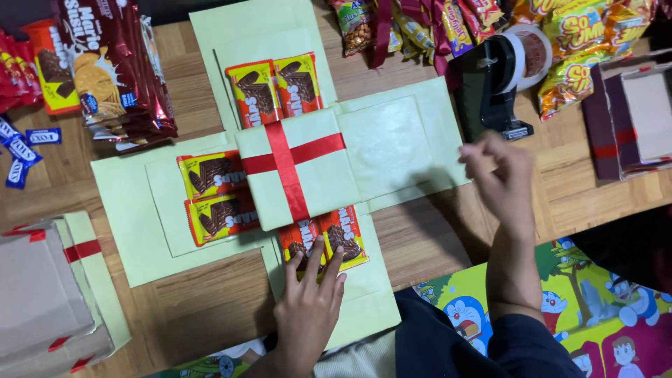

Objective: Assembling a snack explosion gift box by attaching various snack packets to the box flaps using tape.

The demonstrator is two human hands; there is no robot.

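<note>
— While our left hand (308, 308) lies flat, fingers spread, on the two snack packets (323, 240) of the near flap (364, 308), what are we risking?

— We press those packets, and they sit only on the paper. If we lean or slide, they could skew against the edge of the small box (294, 171) at the centre, the one with the red ribbon (285, 168) crossed over it.

— And our right hand (498, 171)?

— It hangs over the right flap (392, 143), near the tape dispenser (493, 87), fingertips pinched together. It is blurred, so we cannot tell whether it grips a bit of tape or nothing.

— Suppose it is tape.

— Then we judge it could fold on itself, or catch the bare flap where we do not want it.

— The other packets?

— Two on the far flap (276, 89), two on the left flap (217, 197), just beside the box. A nudge of the box could shift them all.

— Anything further out?

— The heap of snack bags (434, 24) lies close behind the dispenser; a careless reach could drag one onto the paper.
</note>
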